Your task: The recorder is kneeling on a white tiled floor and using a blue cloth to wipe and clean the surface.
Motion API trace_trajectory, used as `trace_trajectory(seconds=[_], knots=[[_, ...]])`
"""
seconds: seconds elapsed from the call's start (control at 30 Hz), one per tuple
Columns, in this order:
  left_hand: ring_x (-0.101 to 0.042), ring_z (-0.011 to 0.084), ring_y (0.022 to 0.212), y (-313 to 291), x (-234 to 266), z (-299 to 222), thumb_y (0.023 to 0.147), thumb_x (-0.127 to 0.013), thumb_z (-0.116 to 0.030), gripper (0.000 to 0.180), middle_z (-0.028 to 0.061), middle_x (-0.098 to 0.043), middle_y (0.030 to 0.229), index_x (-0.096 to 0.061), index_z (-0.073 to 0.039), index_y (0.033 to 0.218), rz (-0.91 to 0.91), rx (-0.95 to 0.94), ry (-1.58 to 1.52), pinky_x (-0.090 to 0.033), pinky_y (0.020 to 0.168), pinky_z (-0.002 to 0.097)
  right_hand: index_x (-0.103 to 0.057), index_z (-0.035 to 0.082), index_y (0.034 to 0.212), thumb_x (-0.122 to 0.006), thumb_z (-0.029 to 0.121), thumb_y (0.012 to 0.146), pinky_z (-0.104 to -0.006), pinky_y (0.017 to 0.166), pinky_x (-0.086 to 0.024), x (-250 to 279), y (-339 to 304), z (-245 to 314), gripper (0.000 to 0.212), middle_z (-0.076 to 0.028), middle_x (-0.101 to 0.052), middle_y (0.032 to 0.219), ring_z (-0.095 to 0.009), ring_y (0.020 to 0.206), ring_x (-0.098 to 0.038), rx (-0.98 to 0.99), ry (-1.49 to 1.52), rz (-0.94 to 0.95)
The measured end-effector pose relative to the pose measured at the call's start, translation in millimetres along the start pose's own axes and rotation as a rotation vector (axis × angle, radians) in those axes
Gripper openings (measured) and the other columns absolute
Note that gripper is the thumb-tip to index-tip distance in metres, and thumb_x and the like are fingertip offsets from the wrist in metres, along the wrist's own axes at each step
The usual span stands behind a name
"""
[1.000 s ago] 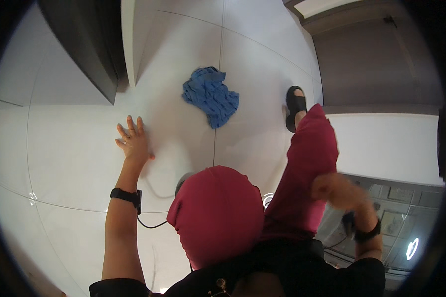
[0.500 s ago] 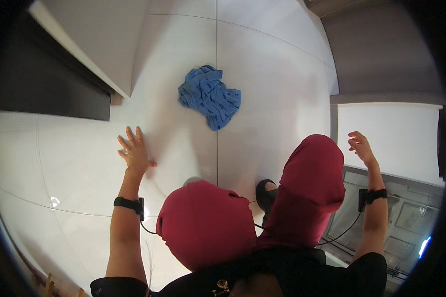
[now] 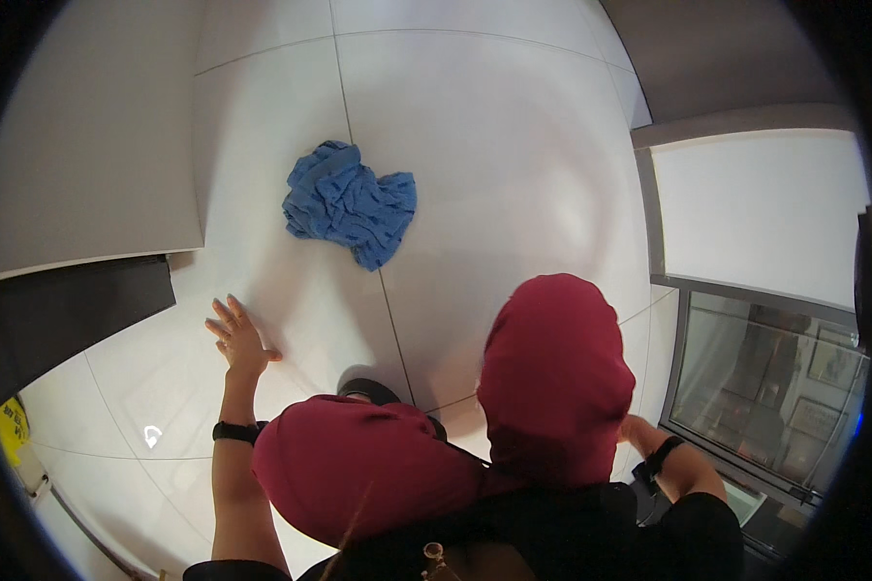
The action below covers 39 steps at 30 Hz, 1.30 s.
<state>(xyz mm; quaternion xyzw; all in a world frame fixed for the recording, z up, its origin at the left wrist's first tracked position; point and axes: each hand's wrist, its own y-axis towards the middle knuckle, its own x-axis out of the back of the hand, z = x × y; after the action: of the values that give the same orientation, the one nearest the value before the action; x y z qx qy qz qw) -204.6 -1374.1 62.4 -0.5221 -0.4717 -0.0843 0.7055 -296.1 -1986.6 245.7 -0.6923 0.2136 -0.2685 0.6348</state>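
Underfoot, the white tiled floor [image 3: 513, 155] fills most of the view, its thin grout lines curving toward the rim. At the left a pale cabinet front [image 3: 87, 145] stands over a dark recess [image 3: 58, 320]. At the right a white panel [image 3: 756, 213] sits above a glass-fronted door [image 3: 765, 387] with dim shapes behind the pane. Near the bottom, the person's two knees in dark red trousers, the left knee [image 3: 358, 465] and the right knee [image 3: 557, 378], take up the middle, with the toe of a black shoe [image 3: 368, 390] showing just beyond the left knee.

Farther off, left of centre, a crumpled blue cloth [image 3: 351, 203] lies on the floor, across a grout line, well apart from both hands.

The left hand [image 3: 234, 334] is spread open, fingers extended, holding nothing, between the recess and the left knee; whether the palm touches the tile cannot be told. A black wristband [image 3: 234, 431] circles that wrist. The right hand [image 3: 633, 428] is mostly hidden behind the right knee, so its grip cannot be told; a black band [image 3: 657, 457] shows on that wrist.

At the far left edge, a small yellow object [image 3: 8, 431] sits low by the floor, its print too blurred to make out.
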Motion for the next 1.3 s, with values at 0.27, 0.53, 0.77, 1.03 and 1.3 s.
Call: trace_trajectory(seconds=[0.27, 0.53, 0.77, 1.03, 1.3], knots=[[-0.001, 0.0522, 0.128, 0.3, -0.6, 0.1, 0.044, -0.088, -0.02, 0.135, 0.0225, 0.01, 0.144, 0.007, -0.005, 0.138, 0.0, -0.003, 0.018, -0.027, 0.098, 0.0583, -0.051, 0.006, 0.117, -0.058, 0.026, 0.079, -0.0419, 0.083, -0.043, -38.3, -70.3, -36.4, 0.043, -0.013, -0.056, 0.11, -0.026, 0.095, -0.056, -0.217, 0.103, -0.015], [-0.003, 0.0503, 0.129, 0.7, 1.7, 5.1, 0.049, -0.086, -0.024, 0.13, 0.0232, 0.008, 0.144, 0.007, -0.004, 0.138, 0.006, -0.029, 0.053, -0.029, 0.098, 0.0574, -0.049, 0.006, 0.118, -0.059, 0.028, 0.079, -0.0425, 0.085, -0.042, -31.6, -72.7, -22.6, 0.046, -0.014, -0.055, 0.114, -0.027, 0.098, -0.055, -0.231, 0.091, -0.07], [-0.026, 0.043, 0.124, 15.6, 34.0, -16.7, 0.069, -0.073, -0.033, 0.08, 0.0224, -0.022, 0.137, -0.03, 0.003, 0.127, -0.034, -0.21, 0.007, -0.038, 0.093, 0.0465, -0.048, 0.006, 0.12, -0.059, 0.029, 0.078, -0.043, 0.088, -0.04, -25.7, -72.4, -16.8, 0.049, -0.015, -0.053, 0.117, -0.028, 0.102, -0.053, -0.315, 0.027, -0.028], [-0.047, 0.0396, 0.102, 17.3, 54.3, -101.2, 0.071, -0.07, -0.03, 0.061, 0.0231, -0.045, 0.111, -0.045, 0.004, 0.115, -0.289, -0.587, -0.313, -0.04, 0.088, 0.0441, -0.047, 0.005, 0.121, -0.06, 0.031, 0.078, -0.0436, 0.09, -0.039, 3.6, -86.9, -57.6, 0.052, -0.016, -0.052, 0.12, -0.03, 0.105, -0.052, -0.553, -0.071, 0.108], [-0.043, 0.0417, 0.11, 11.4, 54.2, -90.9, 0.07, -0.069, -0.041, 0.074, 0.0285, -0.043, 0.118, -0.042, 0.007, 0.12, 0.118, -0.713, -0.053, -0.038, 0.093, 0.0437, -0.04, 0.007, 0.126, -0.065, 0.016, 0.071, -0.0428, 0.1, -0.03, 149.1, 113.8, 174.9, 0.061, -0.017, -0.045, 0.124, -0.034, 0.117, -0.04, 0.967, -0.591, -0.983]])
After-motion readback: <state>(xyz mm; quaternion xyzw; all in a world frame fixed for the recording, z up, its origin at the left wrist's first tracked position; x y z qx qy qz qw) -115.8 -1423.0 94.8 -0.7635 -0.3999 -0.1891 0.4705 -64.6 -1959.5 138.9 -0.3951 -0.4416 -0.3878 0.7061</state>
